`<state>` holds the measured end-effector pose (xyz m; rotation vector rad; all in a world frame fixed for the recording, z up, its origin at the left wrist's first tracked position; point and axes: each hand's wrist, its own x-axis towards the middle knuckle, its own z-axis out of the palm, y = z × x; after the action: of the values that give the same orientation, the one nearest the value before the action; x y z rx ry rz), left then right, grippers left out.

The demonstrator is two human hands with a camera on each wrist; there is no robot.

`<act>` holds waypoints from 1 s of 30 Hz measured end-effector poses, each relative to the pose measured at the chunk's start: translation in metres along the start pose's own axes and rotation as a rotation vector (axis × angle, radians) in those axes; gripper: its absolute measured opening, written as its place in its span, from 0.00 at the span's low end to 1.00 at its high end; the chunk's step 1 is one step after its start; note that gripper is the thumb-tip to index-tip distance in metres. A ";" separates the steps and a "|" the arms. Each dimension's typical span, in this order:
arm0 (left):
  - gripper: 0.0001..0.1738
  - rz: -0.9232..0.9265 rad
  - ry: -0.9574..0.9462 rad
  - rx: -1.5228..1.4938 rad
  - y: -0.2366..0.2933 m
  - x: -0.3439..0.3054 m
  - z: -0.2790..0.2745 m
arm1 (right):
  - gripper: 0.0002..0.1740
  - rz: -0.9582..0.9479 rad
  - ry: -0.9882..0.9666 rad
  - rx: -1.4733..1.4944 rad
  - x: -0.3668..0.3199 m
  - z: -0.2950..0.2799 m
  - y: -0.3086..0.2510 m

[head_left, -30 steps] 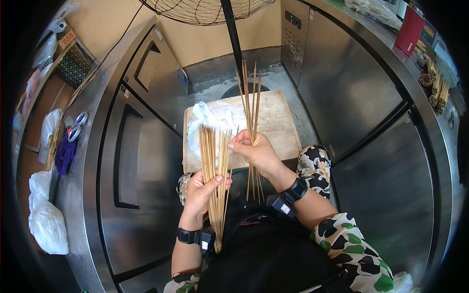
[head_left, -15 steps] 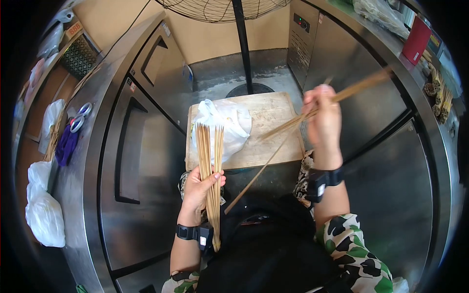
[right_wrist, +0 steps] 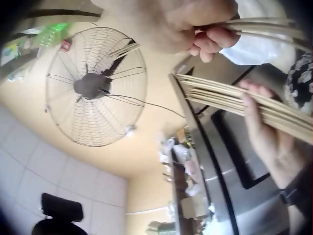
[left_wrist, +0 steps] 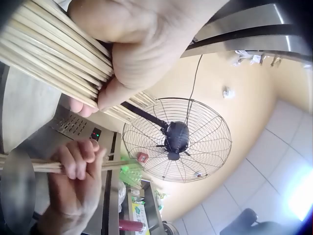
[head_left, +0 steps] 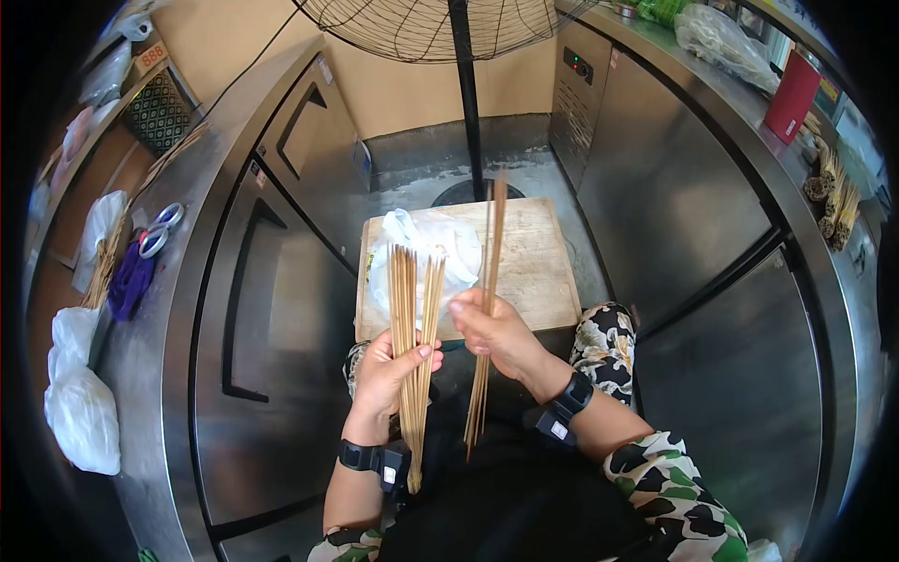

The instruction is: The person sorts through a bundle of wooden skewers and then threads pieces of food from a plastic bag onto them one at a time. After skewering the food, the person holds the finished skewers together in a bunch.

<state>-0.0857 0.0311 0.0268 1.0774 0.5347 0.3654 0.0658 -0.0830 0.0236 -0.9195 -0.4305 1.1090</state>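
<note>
In the head view my left hand (head_left: 382,382) grips a thick bundle of thin bamboo skewers (head_left: 405,300), pointed ends up, fanned into two groups. The thumb lies across the front of them. My right hand (head_left: 503,339), just to the right, holds a smaller bunch of skewers (head_left: 479,398) upright in its curled fingers; their upper ends are blurred. The left wrist view shows the left bundle (left_wrist: 54,54) close up, with the right hand (left_wrist: 76,178) below it. In the right wrist view the right hand's skewers (right_wrist: 269,29) run out past its fingers.
A wooden board (head_left: 534,272) with a white plastic bag (head_left: 440,248) on it lies before my knees. Steel cabinets (head_left: 693,169) flank both sides. Behind stands a fan (head_left: 464,94). Scissors (head_left: 161,229) lie on the left counter; a red bottle (head_left: 792,96) and skewer bundles (head_left: 833,197) on the right.
My right hand swung up to the right with its skewers tilted sideways, then came back beside the left hand, skewers upright again. The left hand keeps its bundle nearly in place.
</note>
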 end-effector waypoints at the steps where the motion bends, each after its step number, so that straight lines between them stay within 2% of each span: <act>1: 0.13 -0.004 -0.012 -0.006 0.001 -0.001 0.002 | 0.10 -0.021 -0.023 -0.045 0.003 0.006 0.000; 3: 0.12 0.011 -0.059 -0.007 -0.003 -0.001 0.002 | 0.11 -0.070 -0.065 -0.138 0.009 0.017 0.000; 12: 0.10 0.043 -0.079 -0.005 -0.003 -0.007 0.001 | 0.08 -0.001 -0.014 -0.125 0.009 0.017 0.001; 21: 0.08 0.034 -0.097 0.013 -0.003 -0.007 0.001 | 0.09 -0.036 -0.047 -0.070 0.010 0.015 0.003; 30: 0.12 0.002 -0.119 0.004 -0.011 -0.005 -0.002 | 0.09 -0.002 -0.001 -0.047 0.009 0.018 0.004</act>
<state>-0.0905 0.0255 0.0171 1.0959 0.4290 0.2998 0.0547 -0.0674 0.0293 -0.9597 -0.4595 1.1013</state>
